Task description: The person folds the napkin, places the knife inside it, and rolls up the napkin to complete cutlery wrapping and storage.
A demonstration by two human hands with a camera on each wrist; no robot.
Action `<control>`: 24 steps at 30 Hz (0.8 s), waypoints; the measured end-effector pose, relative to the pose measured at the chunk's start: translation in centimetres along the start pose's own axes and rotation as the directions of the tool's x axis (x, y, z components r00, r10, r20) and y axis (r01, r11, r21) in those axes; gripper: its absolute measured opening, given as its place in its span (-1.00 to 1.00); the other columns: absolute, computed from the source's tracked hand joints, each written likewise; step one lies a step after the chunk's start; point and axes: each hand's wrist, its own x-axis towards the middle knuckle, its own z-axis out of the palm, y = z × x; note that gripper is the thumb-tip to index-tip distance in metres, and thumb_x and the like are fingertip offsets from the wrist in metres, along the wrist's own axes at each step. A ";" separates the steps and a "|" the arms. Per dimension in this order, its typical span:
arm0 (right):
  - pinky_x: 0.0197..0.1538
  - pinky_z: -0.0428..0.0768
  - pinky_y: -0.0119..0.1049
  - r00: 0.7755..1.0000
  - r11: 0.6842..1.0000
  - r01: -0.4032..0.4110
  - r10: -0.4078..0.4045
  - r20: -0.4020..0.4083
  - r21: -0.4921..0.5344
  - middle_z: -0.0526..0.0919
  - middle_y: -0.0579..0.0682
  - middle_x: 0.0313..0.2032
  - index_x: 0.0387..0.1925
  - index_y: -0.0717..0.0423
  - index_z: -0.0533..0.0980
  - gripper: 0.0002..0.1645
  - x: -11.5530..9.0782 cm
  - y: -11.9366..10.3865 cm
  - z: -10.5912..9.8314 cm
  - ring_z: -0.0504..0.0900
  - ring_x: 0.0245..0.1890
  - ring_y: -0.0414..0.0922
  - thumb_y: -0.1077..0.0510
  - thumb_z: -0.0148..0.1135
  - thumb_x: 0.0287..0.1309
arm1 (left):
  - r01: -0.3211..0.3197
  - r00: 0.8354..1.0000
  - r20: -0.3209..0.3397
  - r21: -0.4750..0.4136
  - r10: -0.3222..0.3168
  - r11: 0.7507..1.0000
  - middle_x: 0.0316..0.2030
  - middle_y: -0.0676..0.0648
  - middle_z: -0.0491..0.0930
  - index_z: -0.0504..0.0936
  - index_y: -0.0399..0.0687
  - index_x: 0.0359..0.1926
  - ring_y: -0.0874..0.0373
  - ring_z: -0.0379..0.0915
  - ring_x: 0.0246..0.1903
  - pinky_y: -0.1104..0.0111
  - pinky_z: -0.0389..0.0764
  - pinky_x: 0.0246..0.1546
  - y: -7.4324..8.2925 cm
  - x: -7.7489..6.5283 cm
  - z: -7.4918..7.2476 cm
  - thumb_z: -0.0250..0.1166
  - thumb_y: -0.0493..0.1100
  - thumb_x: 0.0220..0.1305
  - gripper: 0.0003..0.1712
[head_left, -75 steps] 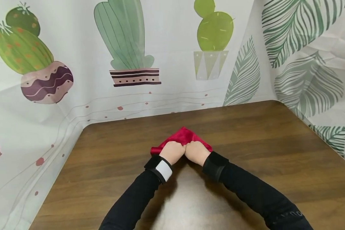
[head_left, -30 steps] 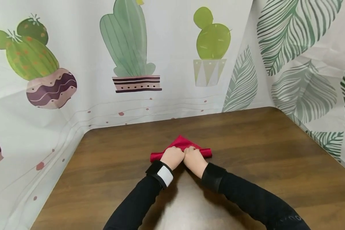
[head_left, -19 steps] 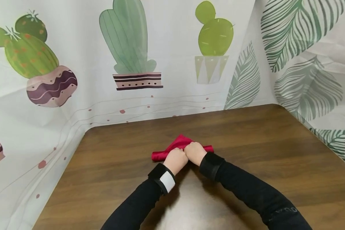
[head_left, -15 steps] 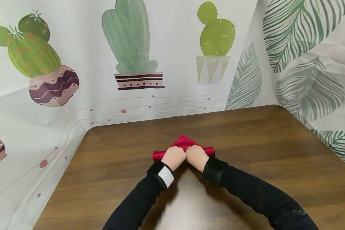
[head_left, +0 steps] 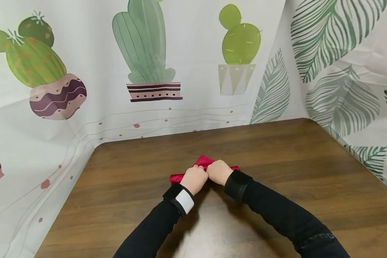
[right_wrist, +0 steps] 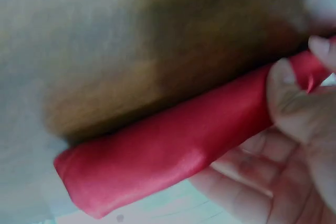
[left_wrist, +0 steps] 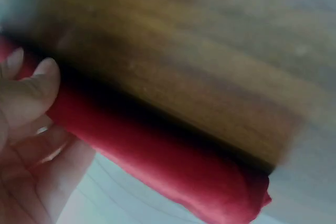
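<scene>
A shiny red cloth (head_left: 204, 162) lies near the middle of the table, its near part rolled into a tube and a small flat corner pointing away from me. My left hand (head_left: 195, 179) grips the roll just left of its middle. Right beside it, my right hand (head_left: 219, 172) grips the roll from the other side. In the left wrist view the cloth roll (left_wrist: 157, 150) runs out past the thumb to a rounded end. The right wrist view shows the other end of the roll (right_wrist: 142, 166), with thumb and fingers around it.
The brown wooden table (head_left: 132, 200) spreads around the hands. Behind it hangs a white cloth backdrop (head_left: 193, 64) printed with cacti and leaves, reaching round to both sides.
The red roll has grown and the flat corner beyond it has become smaller. Both hands have stayed close together on the cloth, shifting slightly as it turns.
</scene>
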 end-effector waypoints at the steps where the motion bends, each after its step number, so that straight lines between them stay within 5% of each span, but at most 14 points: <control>1: -0.62 0.44 -0.21 1.000 0.999 -0.022 0.021 -0.021 -0.031 0.44 -0.09 -0.75 -0.81 -0.06 0.40 -0.69 -0.7 -0.4 -3.3 0.44 -0.71 -0.09 0.19 0.09 -0.02 | 0.002 1.000 0.019 -0.022 -0.001 1.000 -0.60 -0.05 0.49 0.62 0.00 -0.63 0.09 0.41 -0.57 0.32 0.50 -0.62 -0.1 0.2 0.0 0.27 -0.27 -0.02 -0.87; 3: -0.68 0.41 -0.18 0.995 0.995 -0.065 0.059 -0.075 -0.081 0.42 -0.02 -0.76 -0.82 0.02 0.38 -0.70 -1.2 -1.2 -3.8 0.41 -0.73 -0.04 0.22 0.06 -0.05 | -0.012 0.998 0.057 -0.068 0.015 0.998 -0.57 -0.05 0.51 0.59 -0.01 -0.63 0.08 0.44 -0.55 0.31 0.51 -0.56 -0.6 0.5 0.3 0.30 -0.24 -0.07 -0.91; 4: -0.72 0.37 -0.17 0.989 0.993 -0.083 0.072 -0.126 -0.086 0.39 0.00 -0.77 -0.83 0.04 0.35 -0.71 -1.3 -1.5 -2.2 0.39 -0.73 -0.02 0.21 0.07 -0.10 | -0.013 0.997 0.069 -0.084 0.019 0.996 -0.56 -0.04 0.53 0.59 -0.01 -0.62 0.08 0.45 -0.55 0.31 0.51 -0.52 -0.8 0.6 0.2 0.30 -0.24 -0.07 -0.91; 8: -0.71 0.35 -0.14 0.993 0.997 -0.072 0.067 -0.101 -0.039 0.34 -0.03 -0.79 -0.84 -0.01 0.34 -0.71 0.1 -1.5 7.2 0.36 -0.72 -0.01 0.15 0.14 -0.13 | -0.010 0.999 0.030 -0.054 0.011 0.998 -0.60 -0.03 0.51 0.58 -0.01 -0.64 0.10 0.45 -0.57 0.32 0.51 -0.56 -0.5 0.1 0.1 0.28 -0.26 -0.05 -0.88; 10: -0.69 0.37 -0.17 0.997 0.999 -0.041 0.042 -0.068 0.026 0.33 -0.11 -0.82 -0.87 -0.10 0.33 -0.66 0.8 -1.0 8.0 0.37 -0.73 -0.06 0.12 0.15 -0.12 | -0.005 1.000 -0.017 0.002 0.005 1.000 -0.65 -0.04 0.48 0.58 -0.02 -0.67 0.11 0.43 -0.62 0.33 0.50 -0.63 0.0 -0.5 -0.1 0.25 -0.29 -0.02 -0.83; 15: -0.62 0.44 -0.20 1.000 1.000 0.029 -0.029 -0.001 0.005 0.41 -0.16 -0.80 -0.87 -0.16 0.40 -0.60 0.6 -0.2 0.6 0.43 -0.74 -0.13 0.15 0.04 0.03 | -0.045 0.997 -0.063 0.067 0.049 0.997 -0.69 -0.01 0.43 0.53 -0.01 -0.74 0.15 0.40 -0.66 0.35 0.47 -0.72 0.0 -0.8 0.0 0.24 -0.30 -0.03 -0.77; 21: -0.66 0.43 -0.28 0.989 1.000 -0.004 0.001 -0.151 -0.018 0.36 -0.14 -0.82 -0.85 -0.09 0.37 -0.61 -1.6 -0.7 -8.9 0.36 -0.78 -0.18 0.21 0.11 0.02 | -0.002 0.995 0.100 -0.131 0.016 0.991 -0.63 0.02 0.52 0.51 0.01 -0.66 0.13 0.47 -0.59 0.32 0.49 -0.57 -1.6 0.4 -0.5 0.31 -0.19 -0.04 -0.82; 22: -0.68 0.41 -0.29 0.980 1.000 0.005 -0.009 -0.201 -0.023 0.34 -0.15 -0.83 -0.85 -0.10 0.34 -0.59 -1.7 -0.6 -9.0 0.34 -0.79 -0.18 0.21 0.07 0.05 | 0.012 0.995 0.102 -0.136 0.002 0.991 -0.63 0.03 0.52 0.51 0.01 -0.66 0.13 0.47 -0.59 0.32 0.49 -0.57 -1.5 0.5 -0.5 0.31 -0.19 -0.03 -0.82; 24: -0.63 0.43 -0.30 0.989 1.000 0.009 -0.011 -0.148 -0.018 0.39 -0.14 -0.80 -0.82 -0.08 0.38 -0.64 -1.7 -0.6 -11.5 0.40 -0.75 -0.18 0.21 0.11 0.02 | 0.031 0.997 0.069 -0.106 -0.024 0.994 -0.65 0.02 0.51 0.52 0.01 -0.65 0.13 0.46 -0.61 0.32 0.49 -0.61 -1.2 0.4 -0.5 0.28 -0.21 0.00 -0.83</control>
